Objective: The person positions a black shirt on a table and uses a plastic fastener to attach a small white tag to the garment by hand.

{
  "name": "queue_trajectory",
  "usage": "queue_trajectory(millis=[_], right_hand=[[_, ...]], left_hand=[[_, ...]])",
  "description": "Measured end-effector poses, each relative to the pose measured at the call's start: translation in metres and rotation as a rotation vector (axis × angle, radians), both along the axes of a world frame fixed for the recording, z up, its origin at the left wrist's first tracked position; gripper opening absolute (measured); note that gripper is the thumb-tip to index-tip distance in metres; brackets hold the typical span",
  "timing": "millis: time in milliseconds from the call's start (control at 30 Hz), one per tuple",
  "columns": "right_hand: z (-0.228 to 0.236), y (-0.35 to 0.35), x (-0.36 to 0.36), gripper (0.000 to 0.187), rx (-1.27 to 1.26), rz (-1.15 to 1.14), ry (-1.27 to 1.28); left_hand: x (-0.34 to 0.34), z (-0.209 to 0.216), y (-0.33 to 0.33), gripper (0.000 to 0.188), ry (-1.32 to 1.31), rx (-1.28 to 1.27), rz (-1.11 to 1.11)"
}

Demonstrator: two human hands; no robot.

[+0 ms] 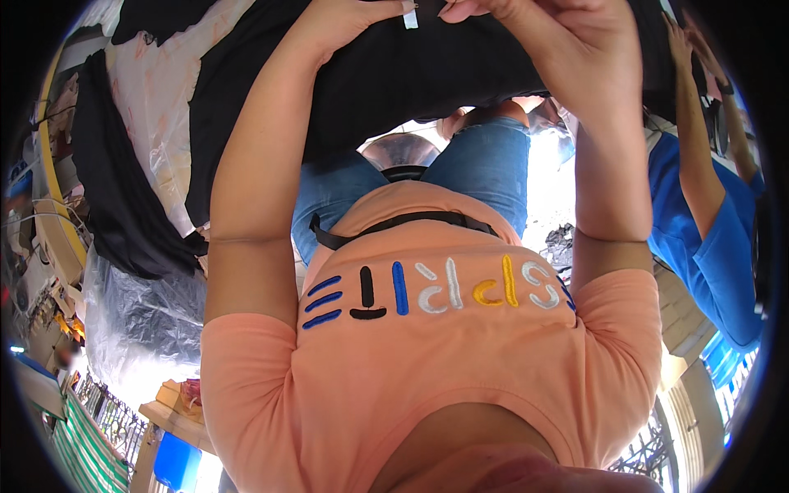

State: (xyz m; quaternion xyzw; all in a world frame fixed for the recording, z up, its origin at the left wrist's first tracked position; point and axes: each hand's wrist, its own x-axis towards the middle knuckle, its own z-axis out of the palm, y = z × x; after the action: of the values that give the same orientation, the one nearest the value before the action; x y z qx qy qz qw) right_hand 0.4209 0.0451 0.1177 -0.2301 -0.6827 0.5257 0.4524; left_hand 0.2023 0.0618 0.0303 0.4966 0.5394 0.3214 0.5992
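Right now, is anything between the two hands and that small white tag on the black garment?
Nothing visible. The left hand already pinches the small white tag at its fingertips, and the right hand meets it from the other side. Both rest on the black garment, with no other object between them.

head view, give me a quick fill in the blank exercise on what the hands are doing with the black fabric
1. Both hands rest on a ____ garment.
2. The left hand pinches a small ____ tag.
3. The right hand lies to the ____ of that tag.

Missing words: black; white; right
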Motion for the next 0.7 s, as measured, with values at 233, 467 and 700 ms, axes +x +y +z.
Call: queue_trajectory(millis=[233, 467, 700], right_hand=[[-0.093, -0.001, 0.013, 0.006, -0.404, -0.296, -0.123], [-0.102, -0.007, 0.002, 0.007, -0.382, -0.361, -0.103], [-0.111, -0.006, 0.004, 0.014, 0.06, -0.431, -0.255]], left_hand=[[0.003, 0.002, 0.001, 0.025, -0.029, -0.1, 0.012], [-0.003, 0.009, -0.002, 0.022, -0.025, -0.144, -0.015], [-0.004, 0.006, -0.002, 0.021, -0.046, -0.117, -0.03]])
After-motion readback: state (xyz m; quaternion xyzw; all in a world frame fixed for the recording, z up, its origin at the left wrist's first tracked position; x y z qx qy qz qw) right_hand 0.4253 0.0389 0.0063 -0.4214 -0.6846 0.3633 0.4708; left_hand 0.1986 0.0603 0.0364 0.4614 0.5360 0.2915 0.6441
